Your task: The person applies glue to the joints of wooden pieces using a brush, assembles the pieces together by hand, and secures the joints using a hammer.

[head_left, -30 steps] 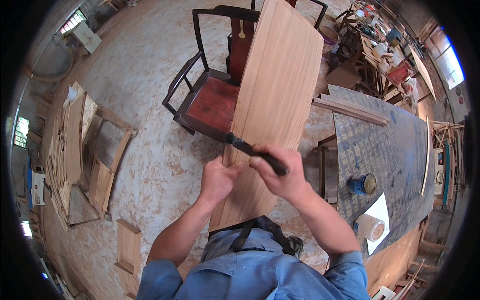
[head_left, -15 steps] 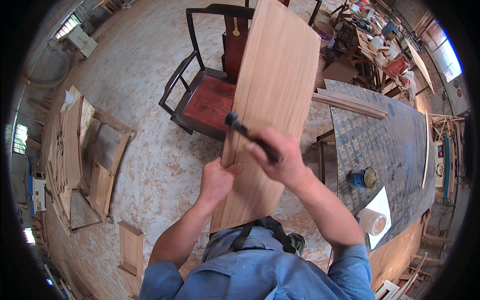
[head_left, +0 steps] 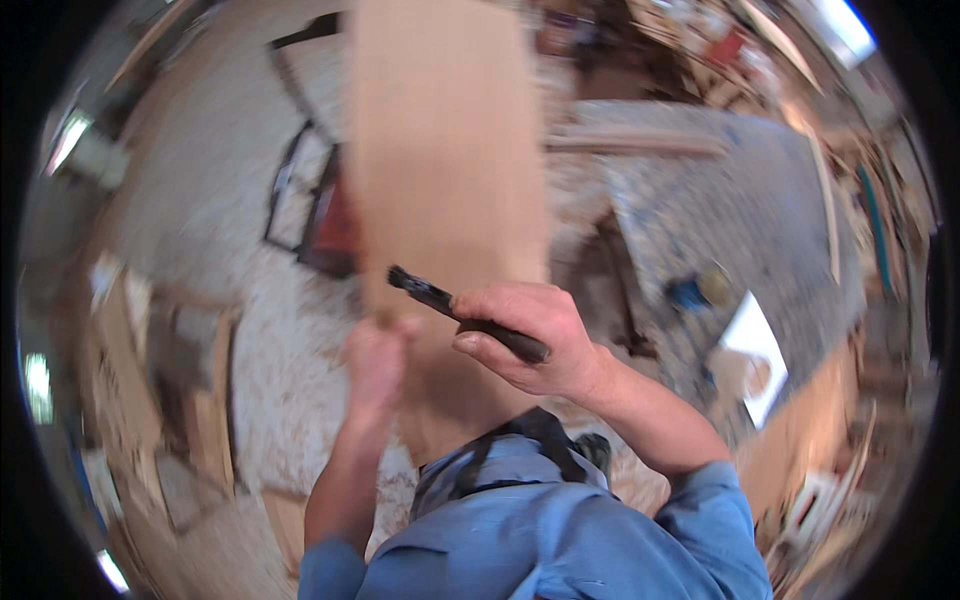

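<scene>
A long pale wooden board (head_left: 450,180) runs away from my waist, blurred by motion. My left hand (head_left: 375,360) is closed on the board's left edge, thumb over the top face. Above the board, my right hand (head_left: 535,335) is wrapped around the dark handle of a small brush (head_left: 425,293). The brush's short black tip points up and left, over the board near its left edge. From this view I cannot tell whether the tip touches the wood.
A dark wooden armchair (head_left: 330,225) stands beyond the board on the left. To the right, a worn dark table (head_left: 760,220) carries a blue jar (head_left: 690,292), a tub (head_left: 740,375), white paper (head_left: 765,340) and wooden strips (head_left: 640,142). Wooden frames (head_left: 215,400) stand at far left.
My view has turned, and the board now points straighter ahead. My right hand has shifted, with the brush seen more clearly from the side. My left hand still grips the board's edge.
</scene>
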A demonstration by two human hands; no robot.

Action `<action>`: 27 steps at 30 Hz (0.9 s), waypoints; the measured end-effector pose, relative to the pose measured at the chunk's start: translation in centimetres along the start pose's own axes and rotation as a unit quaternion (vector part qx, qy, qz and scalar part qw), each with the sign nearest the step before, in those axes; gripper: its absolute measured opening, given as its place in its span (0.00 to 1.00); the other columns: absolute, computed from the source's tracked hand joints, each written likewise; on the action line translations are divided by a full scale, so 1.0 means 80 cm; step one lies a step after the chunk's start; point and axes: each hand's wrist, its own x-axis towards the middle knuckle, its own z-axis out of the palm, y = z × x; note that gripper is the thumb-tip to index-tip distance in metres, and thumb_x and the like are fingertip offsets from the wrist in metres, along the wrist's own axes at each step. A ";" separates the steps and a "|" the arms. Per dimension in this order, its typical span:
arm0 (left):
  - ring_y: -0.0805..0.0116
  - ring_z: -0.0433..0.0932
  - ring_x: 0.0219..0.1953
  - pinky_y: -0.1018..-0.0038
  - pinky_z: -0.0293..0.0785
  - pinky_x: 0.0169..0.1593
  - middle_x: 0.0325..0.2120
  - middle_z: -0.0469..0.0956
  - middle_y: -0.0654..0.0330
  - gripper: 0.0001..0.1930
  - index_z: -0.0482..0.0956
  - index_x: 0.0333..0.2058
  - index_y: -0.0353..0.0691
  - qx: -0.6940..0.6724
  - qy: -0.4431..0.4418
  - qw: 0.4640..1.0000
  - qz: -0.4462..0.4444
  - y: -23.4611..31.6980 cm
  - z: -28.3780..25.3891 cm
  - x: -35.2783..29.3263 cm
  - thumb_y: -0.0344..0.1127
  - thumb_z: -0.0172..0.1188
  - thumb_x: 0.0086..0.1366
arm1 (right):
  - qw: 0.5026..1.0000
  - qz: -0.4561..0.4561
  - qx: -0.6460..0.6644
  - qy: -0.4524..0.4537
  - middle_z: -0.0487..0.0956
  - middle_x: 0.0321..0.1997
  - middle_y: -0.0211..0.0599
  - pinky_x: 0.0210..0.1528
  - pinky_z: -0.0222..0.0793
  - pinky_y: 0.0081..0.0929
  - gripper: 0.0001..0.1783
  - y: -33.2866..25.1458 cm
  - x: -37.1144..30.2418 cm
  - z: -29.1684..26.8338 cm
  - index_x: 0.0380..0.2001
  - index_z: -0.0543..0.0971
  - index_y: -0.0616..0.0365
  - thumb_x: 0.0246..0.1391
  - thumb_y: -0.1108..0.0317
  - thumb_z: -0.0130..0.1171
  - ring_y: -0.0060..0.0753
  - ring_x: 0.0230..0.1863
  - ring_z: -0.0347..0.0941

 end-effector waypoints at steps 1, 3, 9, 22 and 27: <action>0.76 0.72 0.25 0.75 0.69 0.28 0.24 0.76 0.67 0.07 0.79 0.28 0.32 0.048 -0.010 0.999 0.002 -0.011 -0.008 0.007 0.30 0.62 0.53 | 0.999 0.012 -0.010 0.043 0.76 0.26 0.43 0.28 0.71 0.32 0.10 -0.007 -0.010 -0.028 0.36 0.77 0.60 0.48 0.72 0.63 0.44 0.26 0.74; 0.72 0.75 0.31 0.74 0.73 0.37 0.32 0.78 0.60 0.12 0.78 0.36 0.29 -0.159 0.015 0.987 0.012 0.008 0.001 -0.005 0.26 0.61 0.51 | 0.986 0.045 -0.097 0.129 0.78 0.28 0.40 0.29 0.71 0.26 0.11 -0.012 -0.041 -0.103 0.38 0.78 0.63 0.49 0.73 0.62 0.33 0.26 0.75; 0.67 0.77 0.39 0.71 0.76 0.43 0.39 0.78 0.55 0.13 0.76 0.40 0.29 -0.205 0.031 0.978 0.013 0.039 -0.045 0.012 0.31 0.62 0.58 | 0.836 0.330 -0.134 0.417 0.76 0.26 0.26 0.25 0.64 0.13 0.15 -0.026 -0.183 -0.315 0.40 0.80 0.61 0.58 0.61 0.57 0.14 0.24 0.68; 0.60 0.69 0.54 0.61 0.66 0.57 0.52 0.73 0.57 0.20 0.72 0.52 0.39 -0.353 0.079 0.932 0.031 0.133 -0.037 0.035 0.40 0.57 0.63 | 0.783 0.507 -0.347 0.095 0.81 0.32 0.48 0.39 0.73 0.39 0.21 0.120 -0.244 -0.344 0.35 0.82 0.57 0.53 0.49 0.56 0.51 0.36 0.78; 0.60 0.73 0.50 0.59 0.71 0.54 0.50 0.74 0.58 0.17 0.74 0.49 0.40 -0.367 0.132 0.917 0.077 0.154 -0.021 0.033 0.39 0.57 0.63 | 0.785 0.495 -0.348 0.134 0.81 0.33 0.50 0.39 0.72 0.33 0.19 0.096 -0.227 -0.355 0.36 0.81 0.64 0.54 0.56 0.56 0.45 0.34 0.79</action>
